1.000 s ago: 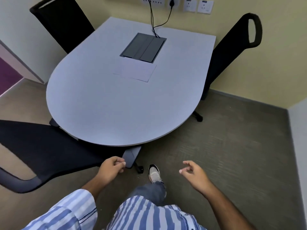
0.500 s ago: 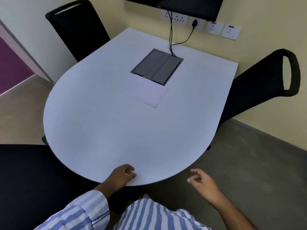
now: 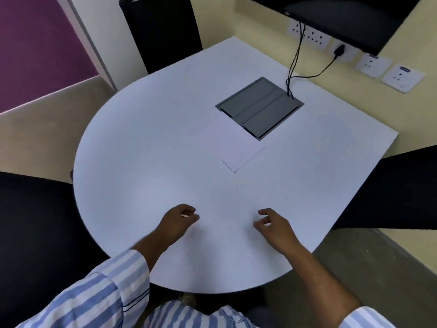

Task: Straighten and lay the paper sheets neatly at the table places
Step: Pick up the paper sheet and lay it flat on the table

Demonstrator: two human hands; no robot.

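A small stack of white paper sheets [image 3: 233, 144] lies near the middle of the pale grey table [image 3: 146, 147], skewed, one corner pointing towards me, just in front of the dark cable box. My left hand [image 3: 176, 222] hovers over the near part of the table with its fingers loosely curled and nothing in it. My right hand [image 3: 275, 224] is a little to the right of it, fingers bent and apart, also holding nothing. Both hands are well short of the sheets.
A dark grey cable box [image 3: 260, 107] is set into the tabletop, with black cables [image 3: 294, 55] running up to wall sockets. Black chairs stand at the left [image 3: 33, 233], far side [image 3: 160, 29] and right [image 3: 392, 190]. A dark screen [image 3: 343, 17] hangs on the wall.
I have stepped up to the table. Both hands rose from below its near edge to above the tabletop, and the view now looks more steeply down.
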